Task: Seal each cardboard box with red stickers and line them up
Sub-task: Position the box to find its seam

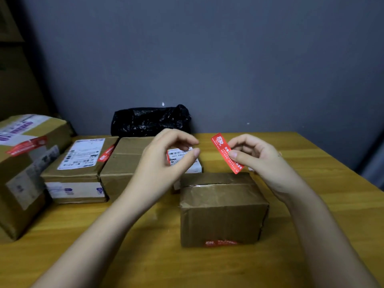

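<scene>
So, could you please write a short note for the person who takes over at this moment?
Hands: right hand pinches a loose red sticker above the table; left hand holds nothing, fingers curled.
Things: the small box stands in front, one red sticker low on its near side, top seam bare. Three boxes lie in a row at the left; two show red stickers.
Done: those stickers.
Left: put the sticker on the small box, then line it up.
</scene>
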`<action>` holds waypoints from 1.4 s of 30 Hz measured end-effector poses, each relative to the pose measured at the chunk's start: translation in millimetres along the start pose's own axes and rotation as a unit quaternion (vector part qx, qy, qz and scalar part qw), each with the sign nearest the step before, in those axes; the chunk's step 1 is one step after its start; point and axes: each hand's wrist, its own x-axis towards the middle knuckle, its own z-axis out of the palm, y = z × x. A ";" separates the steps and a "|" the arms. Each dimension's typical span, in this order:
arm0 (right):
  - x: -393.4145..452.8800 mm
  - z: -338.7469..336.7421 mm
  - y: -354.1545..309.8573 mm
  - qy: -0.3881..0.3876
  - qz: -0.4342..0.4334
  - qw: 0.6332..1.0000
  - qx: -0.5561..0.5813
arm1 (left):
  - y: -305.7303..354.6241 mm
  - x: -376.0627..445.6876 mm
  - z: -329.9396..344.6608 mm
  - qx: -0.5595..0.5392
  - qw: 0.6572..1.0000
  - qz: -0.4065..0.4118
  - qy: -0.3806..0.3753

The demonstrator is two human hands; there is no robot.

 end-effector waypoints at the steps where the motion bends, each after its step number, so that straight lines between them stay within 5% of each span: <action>1: 0.6 0.4 -0.2 -0.004 0.000 1.000 -0.009 | 0.7 7.1 2.2 -0.016 1.000 -0.013 -0.013; 13: -0.9 0.4 -10.7 -0.033 -0.012 0.994 -0.102 | 4.4 28.4 15.5 0.043 0.999 0.003 -0.030; 23: -6.5 7.0 -0.2 0.101 0.019 0.994 0.025 | 6.0 19.8 21.0 0.060 0.998 0.012 0.030; 32: -16.4 10.8 6.3 0.167 -0.039 0.985 -0.022 | 4.9 18.3 22.9 -0.118 0.982 -0.134 0.057; 42: -13.9 15.2 10.2 0.205 -0.094 0.964 -0.138 | 8.5 14.6 26.7 -0.169 0.968 -0.174 0.065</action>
